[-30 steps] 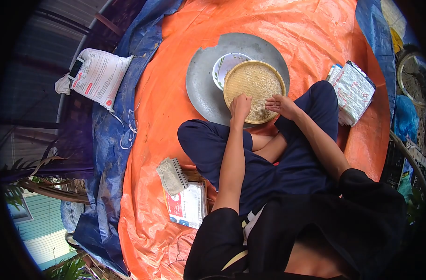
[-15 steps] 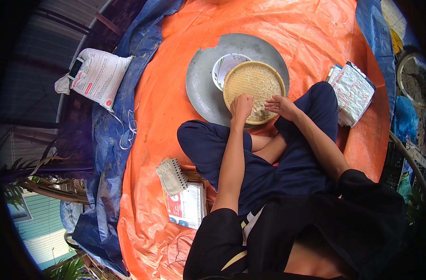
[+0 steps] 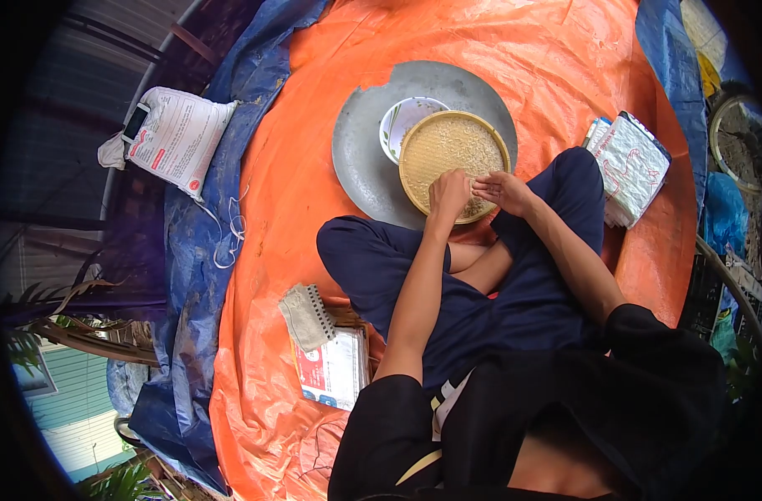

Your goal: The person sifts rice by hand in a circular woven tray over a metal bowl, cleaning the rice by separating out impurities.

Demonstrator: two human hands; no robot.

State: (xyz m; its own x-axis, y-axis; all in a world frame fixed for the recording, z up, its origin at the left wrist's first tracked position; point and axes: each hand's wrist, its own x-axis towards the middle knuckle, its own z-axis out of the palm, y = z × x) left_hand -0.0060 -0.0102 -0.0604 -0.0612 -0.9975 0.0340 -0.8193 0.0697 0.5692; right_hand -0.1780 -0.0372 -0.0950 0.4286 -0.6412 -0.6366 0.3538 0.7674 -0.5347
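A round woven bamboo tray (image 3: 422, 150) holds a spread of pale grains (image 3: 477, 154), likely rice. It rests partly over a white bowl (image 3: 395, 125) with a leaf pattern, and both are on a large round grey metal tray (image 3: 360, 163) with a broken edge. Over the near side of the bamboo tray, my left hand (image 3: 449, 192) has its fingers curled together; what is in them is hidden. Close beside it, my right hand (image 3: 506, 193) is held above the grains with fingers stretched out and slightly cupped.
An orange tarp (image 3: 268, 225) covers the ground, with blue tarp (image 3: 184, 275) at the sides. Folded sacks (image 3: 631, 167) lie to the right. A spiral notebook (image 3: 306, 319) sits on a stack at left. A white sack (image 3: 180, 138) with a phone (image 3: 135, 122) on it stands further left.
My left hand has moved right across the bamboo tray, close to my right hand. My right hand stays almost in place.
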